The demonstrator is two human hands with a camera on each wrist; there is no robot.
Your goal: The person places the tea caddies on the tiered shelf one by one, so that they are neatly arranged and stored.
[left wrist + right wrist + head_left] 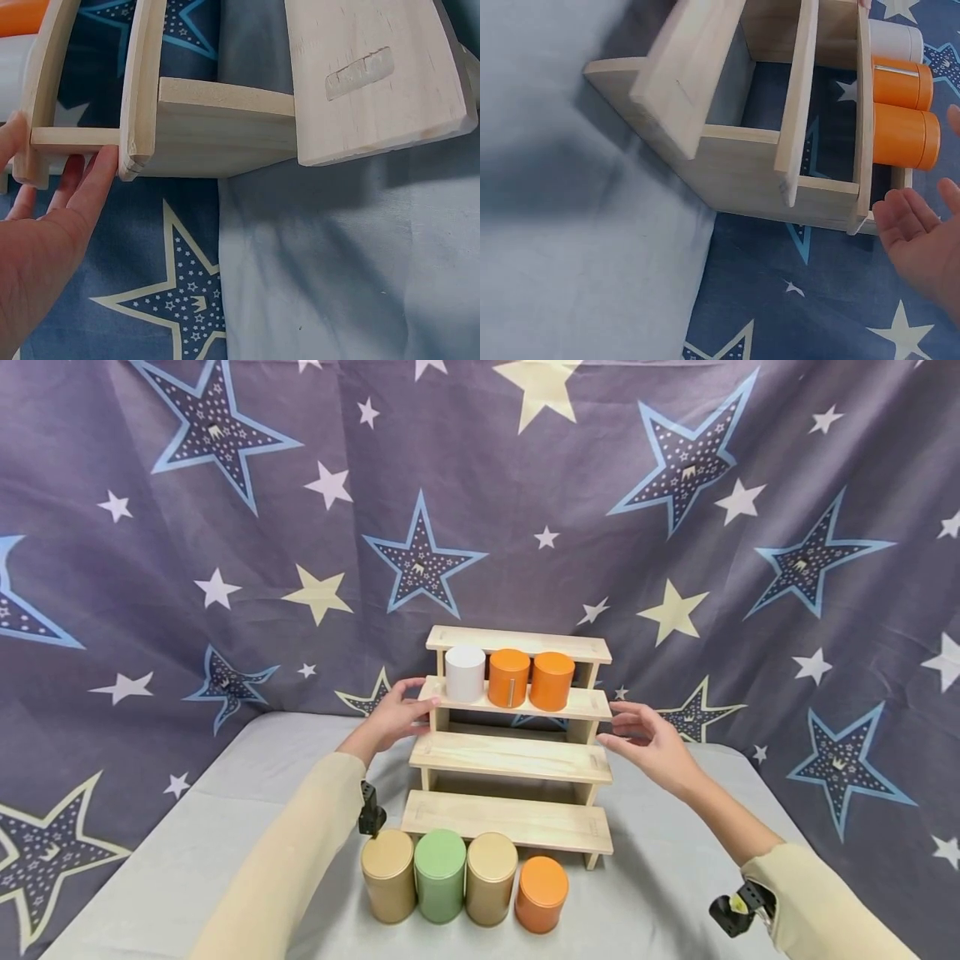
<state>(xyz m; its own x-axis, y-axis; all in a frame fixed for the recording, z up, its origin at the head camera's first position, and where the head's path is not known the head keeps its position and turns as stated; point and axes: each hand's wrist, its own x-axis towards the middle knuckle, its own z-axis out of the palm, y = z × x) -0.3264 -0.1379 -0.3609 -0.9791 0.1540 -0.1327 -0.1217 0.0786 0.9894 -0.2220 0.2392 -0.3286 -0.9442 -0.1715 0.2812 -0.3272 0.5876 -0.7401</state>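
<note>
– Standing where, the rack [510, 756]?
– On the grey table [172, 868]. Four stepped tiers, bare wood.
– Load?
– Second tier from the top, left to right: white can [465, 675], then two orange cans [551, 682]. All upright.
– Left hand [392, 718]?
– Gripping the rack at that tier's left end, thumb and fingers about the wood.
– Right hand [652, 747]?
– Unclosed, holding nothing, fingers slightly bent, just beside that tier's right end. Contact: cannot tell.
– Nearer the person?
– Row before the lowest tier: gold can [388, 881], green can [440, 881], second gold can [491, 881], lone orange can [542, 897]. Upright.
– Behind?
– Dark cloth [525, 477], star print.
– Arms?
– Cream sleeves [292, 843]; black devices [371, 814] at the cuffs.
</note>
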